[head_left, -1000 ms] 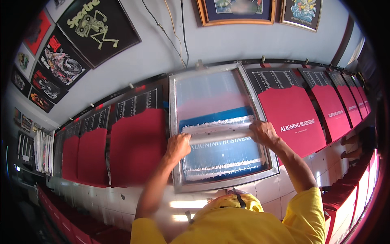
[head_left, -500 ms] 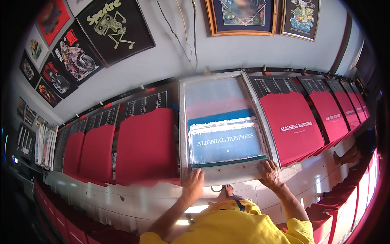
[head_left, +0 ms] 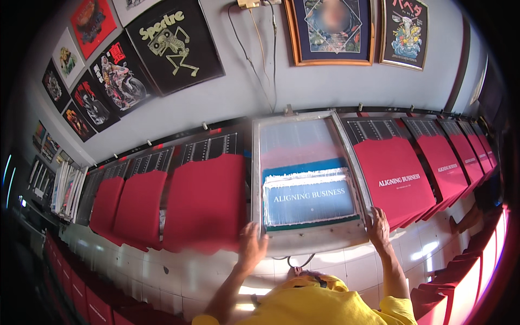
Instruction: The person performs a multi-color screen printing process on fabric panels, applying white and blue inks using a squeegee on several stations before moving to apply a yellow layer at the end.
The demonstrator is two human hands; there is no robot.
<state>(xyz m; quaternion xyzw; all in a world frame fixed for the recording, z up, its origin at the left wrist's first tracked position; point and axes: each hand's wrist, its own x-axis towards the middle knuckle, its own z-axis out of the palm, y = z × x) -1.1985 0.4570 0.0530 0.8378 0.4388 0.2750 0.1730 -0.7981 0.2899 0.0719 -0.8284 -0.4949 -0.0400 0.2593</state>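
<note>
Both hands gripping the near corners of a printing screen.

Left hand (head_left: pixel 252 245) clasped on near-left corner, right hand (head_left: pixel 377 226) on near-right corner of metal-framed screen (head_left: pixel 309 179), lying over a red shirt (head_left: pixel 205 200) row, printed red shirt (head_left: pixel 392 176) just right.

Red shirts (head_left: pixel 208 203) close on either side of the screen frame (head_left: pixel 311 241); bare tiled floor (head_left: pixel 162 271) nearside.

Screen frame (head_left: pixel 309 179) between shirts (head_left: pixel 208 203) (both sides)
</note>
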